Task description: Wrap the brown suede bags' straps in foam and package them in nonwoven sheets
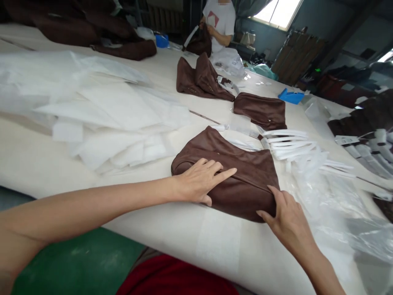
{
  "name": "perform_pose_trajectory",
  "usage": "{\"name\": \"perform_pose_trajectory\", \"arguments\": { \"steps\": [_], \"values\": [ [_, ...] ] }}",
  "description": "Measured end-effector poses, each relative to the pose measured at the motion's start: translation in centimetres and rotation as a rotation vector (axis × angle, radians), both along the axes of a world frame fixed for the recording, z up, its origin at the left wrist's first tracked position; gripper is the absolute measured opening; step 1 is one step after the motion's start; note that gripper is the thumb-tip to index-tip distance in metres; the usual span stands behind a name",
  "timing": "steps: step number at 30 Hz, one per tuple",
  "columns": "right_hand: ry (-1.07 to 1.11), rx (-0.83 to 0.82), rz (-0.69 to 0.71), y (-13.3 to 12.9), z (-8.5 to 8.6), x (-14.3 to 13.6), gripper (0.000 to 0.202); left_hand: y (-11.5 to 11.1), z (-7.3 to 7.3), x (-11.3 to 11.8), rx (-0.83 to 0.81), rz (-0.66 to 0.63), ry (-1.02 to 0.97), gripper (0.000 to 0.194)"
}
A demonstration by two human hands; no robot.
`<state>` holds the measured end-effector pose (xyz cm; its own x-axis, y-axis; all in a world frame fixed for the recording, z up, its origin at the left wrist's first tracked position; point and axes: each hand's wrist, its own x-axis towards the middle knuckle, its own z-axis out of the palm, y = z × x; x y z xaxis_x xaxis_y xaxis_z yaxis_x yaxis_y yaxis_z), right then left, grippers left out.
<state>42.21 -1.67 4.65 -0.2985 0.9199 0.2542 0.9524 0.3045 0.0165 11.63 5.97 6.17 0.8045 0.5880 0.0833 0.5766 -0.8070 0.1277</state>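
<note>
White table (172, 223) beneath brown bag (245, 192), green floor (76, 262)

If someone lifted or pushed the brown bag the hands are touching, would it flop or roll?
The brown bag would probably sag, as its upper edge dips between the corners and its surface creases softly. It seems unlikely to roll, lying on its broad side on the table.

A deep red garment (178, 278) is worn with grey-brown fabric (145, 257) showing alongside; slim forearms (101, 207), left hand (201, 180) and right hand (290, 219) are bare, the fingers (225, 176) slender.
</note>
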Motion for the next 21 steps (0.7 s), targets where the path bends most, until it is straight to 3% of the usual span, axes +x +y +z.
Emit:
{"name": "perform_pose_trajectory", "arguments": {
  "steps": [4, 8, 12, 15, 21],
  "values": [
    [-0.043, 0.021, 0.084, 0.3, 0.4, -1.2, 0.056, -0.2, -0.3, 0.9, 0.061, 0.056, 0.014, 0.103],
    [-0.064, 0.050, 0.073, 1.6, -0.1, -2.2, 0.035, 0.6, 0.0, 1.4, 0.063, 0.101, 0.042, 0.086],
    [-0.067, 0.069, 0.126, 2.4, -0.9, -1.9, 0.024, 1.3, 0.5, 1.9, -0.004, 0.090, 0.033, 0.054],
    [-0.012, 0.108, 0.161, 2.3, -1.4, -1.4, 0.013, 1.3, 0.4, 2.0, 0.019, 0.080, 0.026, 0.045],
    [0.075, -0.078, 0.215, 1.6, -0.5, -0.9, 0.019, 1.1, 0.1, 2.0, 0.063, 0.053, 0.031, 0.035]
  ]
}}
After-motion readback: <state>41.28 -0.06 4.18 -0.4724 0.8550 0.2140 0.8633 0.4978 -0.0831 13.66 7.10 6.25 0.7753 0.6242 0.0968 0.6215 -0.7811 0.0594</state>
